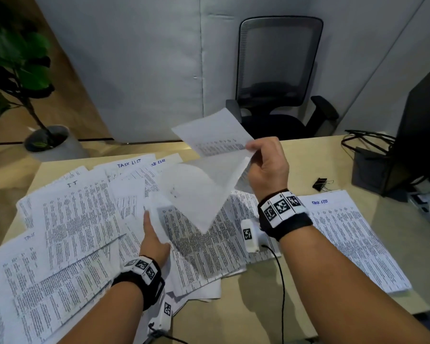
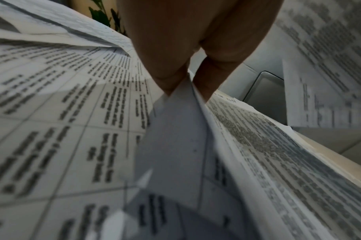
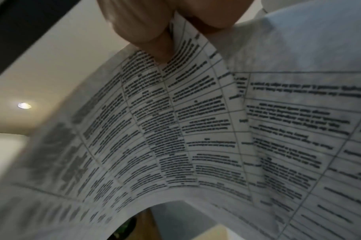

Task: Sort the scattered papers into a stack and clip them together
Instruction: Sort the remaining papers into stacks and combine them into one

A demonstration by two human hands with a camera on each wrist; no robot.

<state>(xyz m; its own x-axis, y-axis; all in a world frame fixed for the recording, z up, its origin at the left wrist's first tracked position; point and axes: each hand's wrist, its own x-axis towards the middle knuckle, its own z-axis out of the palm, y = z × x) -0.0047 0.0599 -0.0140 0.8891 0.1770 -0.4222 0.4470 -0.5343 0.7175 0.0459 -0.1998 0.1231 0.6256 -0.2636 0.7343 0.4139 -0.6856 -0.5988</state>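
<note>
Printed sheets lie scattered over the left and middle of the wooden desk. My right hand is raised above the desk and pinches a few sheets that bend and hang to the left; the right wrist view shows the fingers pinching the printed paper. My left hand is low over the pile and pinches the edge of a white sheet; the left wrist view shows that sheet between finger and thumb. A black binder clip lies on the desk to the right.
A neat stack of sheets lies at the right of the desk. A dark monitor with cables stands at the far right. An office chair stands behind the desk and a potted plant on the floor at the left.
</note>
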